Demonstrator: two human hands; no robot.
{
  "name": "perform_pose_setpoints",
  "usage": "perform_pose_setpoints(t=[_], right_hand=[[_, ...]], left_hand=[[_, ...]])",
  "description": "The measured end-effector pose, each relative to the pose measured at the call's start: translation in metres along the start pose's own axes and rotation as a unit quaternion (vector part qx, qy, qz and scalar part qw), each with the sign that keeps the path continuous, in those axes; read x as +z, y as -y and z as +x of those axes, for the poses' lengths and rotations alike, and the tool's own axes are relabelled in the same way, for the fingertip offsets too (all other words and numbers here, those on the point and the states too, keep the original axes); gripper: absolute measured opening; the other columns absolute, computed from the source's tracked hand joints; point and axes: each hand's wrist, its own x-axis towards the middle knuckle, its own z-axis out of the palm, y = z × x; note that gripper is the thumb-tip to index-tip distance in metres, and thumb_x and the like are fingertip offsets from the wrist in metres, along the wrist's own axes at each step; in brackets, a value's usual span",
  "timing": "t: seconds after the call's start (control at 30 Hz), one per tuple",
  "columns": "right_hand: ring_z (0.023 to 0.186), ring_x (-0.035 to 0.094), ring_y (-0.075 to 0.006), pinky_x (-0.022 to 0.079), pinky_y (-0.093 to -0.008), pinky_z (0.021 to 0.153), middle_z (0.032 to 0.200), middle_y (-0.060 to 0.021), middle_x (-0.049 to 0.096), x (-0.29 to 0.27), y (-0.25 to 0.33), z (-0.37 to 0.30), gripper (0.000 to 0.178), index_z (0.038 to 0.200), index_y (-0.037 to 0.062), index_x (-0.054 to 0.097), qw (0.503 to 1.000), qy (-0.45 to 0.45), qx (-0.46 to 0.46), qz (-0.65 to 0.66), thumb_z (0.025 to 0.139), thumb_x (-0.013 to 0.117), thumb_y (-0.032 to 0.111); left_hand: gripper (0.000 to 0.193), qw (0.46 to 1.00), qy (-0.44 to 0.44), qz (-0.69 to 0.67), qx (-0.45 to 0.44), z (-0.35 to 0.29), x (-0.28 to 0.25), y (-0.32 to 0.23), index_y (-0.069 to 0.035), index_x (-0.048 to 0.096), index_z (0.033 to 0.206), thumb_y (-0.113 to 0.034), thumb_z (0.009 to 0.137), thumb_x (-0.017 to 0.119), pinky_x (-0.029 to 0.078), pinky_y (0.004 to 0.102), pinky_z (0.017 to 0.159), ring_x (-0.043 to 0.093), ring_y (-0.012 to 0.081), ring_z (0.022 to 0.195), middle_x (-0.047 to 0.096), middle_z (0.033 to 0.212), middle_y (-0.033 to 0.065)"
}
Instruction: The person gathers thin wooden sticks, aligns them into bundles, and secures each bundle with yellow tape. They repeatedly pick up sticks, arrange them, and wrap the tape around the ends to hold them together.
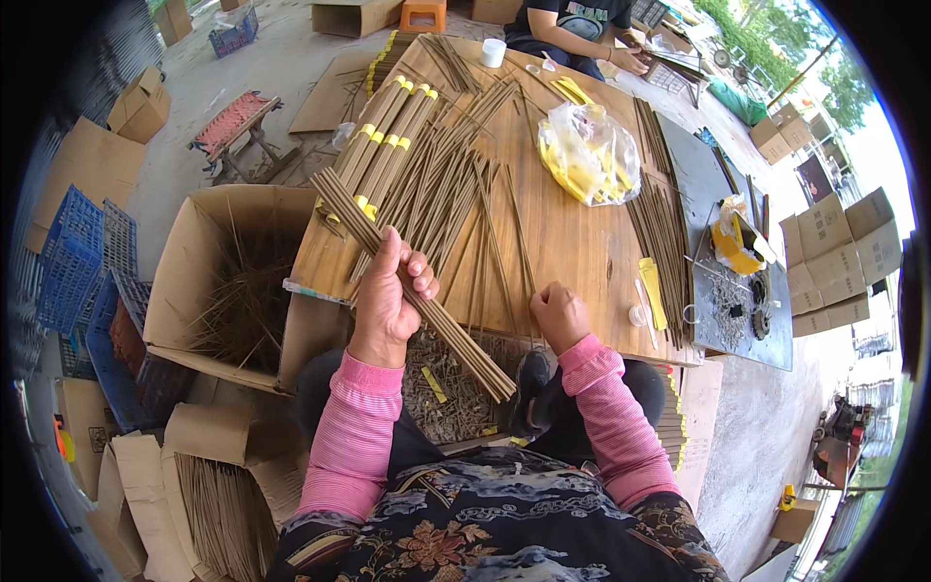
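My left hand (388,296) is closed around a bundle of thin brown incense sticks (456,344), which slants from upper left to lower right over the table's near edge. My right hand (561,315) is curled into a fist at that edge, close to the lower ends of a few single sticks (519,228); whether its fingers pinch anything is hidden. Many loose sticks (432,204) lie spread across the wooden table (592,252). Finished-looking bundles with yellow bands (388,145) rest side by side at the table's left.
On the table are a plastic bag of yellow strips (589,155), a white cup (493,52) and yellow strips (652,293). A cardboard box (218,281) of dark sticks stands left, blue crates (82,242) beyond. A dark side board (713,213) adjoins right. Another person (572,29) sits opposite.
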Motion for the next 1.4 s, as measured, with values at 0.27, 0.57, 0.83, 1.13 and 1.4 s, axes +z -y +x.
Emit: perform_pose_setpoints(t=[0.27, 0.57, 0.83, 1.13, 1.4], right_hand=[[0.054, 0.054, -0.0189, 0.043, -0.0267, 0.052, 0.062, -0.0106, 0.054, -0.054, 0.068, -0.023, 0.010, 0.083, -0.0004, 0.055, 0.961, -0.023, -0.034, 0.272, 0.074, 0.058, 0.001], [0.057, 0.055, -0.0268, 0.045, -0.0325, 0.050, 0.069, -0.0127, 0.054, -0.057, 0.106, -0.058, 0.027, 0.098, 0.0008, 0.058, 0.942, -0.003, -0.261, 0.213, 0.071, 0.061, 0.000], [0.060, 0.056, -0.0251, 0.047, -0.0330, 0.052, 0.070, -0.0101, 0.053, -0.054, 0.111, -0.062, 0.032, 0.101, -0.0006, 0.058, 0.926, -0.002, -0.339, 0.168, 0.070, 0.063, 0.002], [0.067, 0.056, -0.0245, 0.047, -0.0325, 0.055, 0.075, -0.0094, 0.053, -0.058, 0.112, -0.065, 0.036, 0.104, 0.0003, 0.057, 0.927, 0.035, -0.352, 0.123, 0.069, 0.063, 0.003], [0.070, 0.057, -0.0271, 0.048, -0.0328, 0.058, 0.078, -0.0109, 0.055, -0.057, 0.110, -0.065, 0.039, 0.106, -0.0004, 0.055, 0.934, 0.070, -0.324, 0.133, 0.069, 0.066, 0.008]], left_hand=[[0.035, 1.000, -0.005, 0.013, -0.011, -0.001, -0.010, 0.001, -0.012, 0.048, 0.069, -0.044, 0.080, 0.060, 0.055, 0.0354, 0.062, 0.062, 0.0192, 0.065, 0.060, 0.072, 0.0095], [0.036, 1.000, 0.011, 0.007, -0.009, -0.004, -0.005, 0.001, -0.008, 0.051, 0.074, -0.043, 0.082, 0.056, 0.056, 0.0378, 0.066, 0.063, 0.0224, 0.069, 0.061, 0.075, 0.0116], [0.034, 0.999, 0.035, -0.034, -0.025, -0.001, -0.012, 0.003, -0.010, 0.050, 0.073, -0.041, 0.082, 0.057, 0.056, 0.0356, 0.060, 0.061, 0.0208, 0.062, 0.058, 0.068, 0.0073], [0.033, 0.999, 0.007, -0.029, -0.021, -0.006, -0.004, -0.001, -0.013, 0.044, 0.072, -0.041, 0.081, 0.059, 0.039, 0.0232, 0.046, 0.044, 0.0112, 0.047, 0.045, 0.059, -0.0007], [0.030, 0.999, 0.019, -0.026, -0.018, -0.006, -0.006, -0.002, -0.014, 0.044, 0.070, -0.037, 0.084, 0.058, 0.036, 0.0227, 0.041, 0.041, 0.0087, 0.045, 0.041, 0.055, -0.0029]])
